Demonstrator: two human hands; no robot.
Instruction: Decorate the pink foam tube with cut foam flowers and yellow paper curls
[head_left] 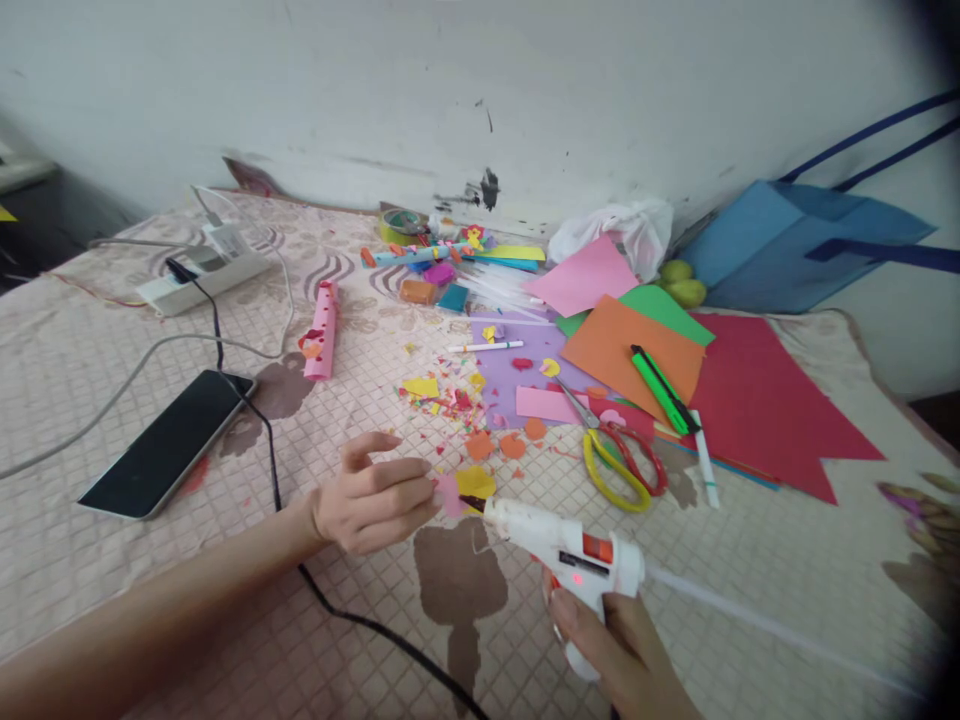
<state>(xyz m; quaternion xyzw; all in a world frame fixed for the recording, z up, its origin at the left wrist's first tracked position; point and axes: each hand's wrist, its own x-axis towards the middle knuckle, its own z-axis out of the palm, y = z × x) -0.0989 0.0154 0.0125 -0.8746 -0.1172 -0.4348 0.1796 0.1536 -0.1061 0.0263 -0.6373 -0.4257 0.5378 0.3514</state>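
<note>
Gluing step: my right hand [622,640] grips the glue gun [566,555], nozzle touching the pink paper piece [448,494] pinched in my left hand [371,492] above the bedspread [750,560] — next, judged: gentle trigger squeeze, piece steady.

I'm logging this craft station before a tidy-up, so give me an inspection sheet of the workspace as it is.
Surface: patterned cloth with brown motifs, strewn with paper scraps.
Job's things: white glue gun, nozzle at a small pink paper piece; yellow piece beside it.
Clutter: scissors, green marker, white pen, coloured paper sheets, pink roll, tape roll, phone.
Hands: left hand pinches the pink piece; right hand grips the gun.
Cables: black cable crosses the cloth; grey cable runs to the power strip.
Surroundings: scuffed white wall, blue bag.
</note>
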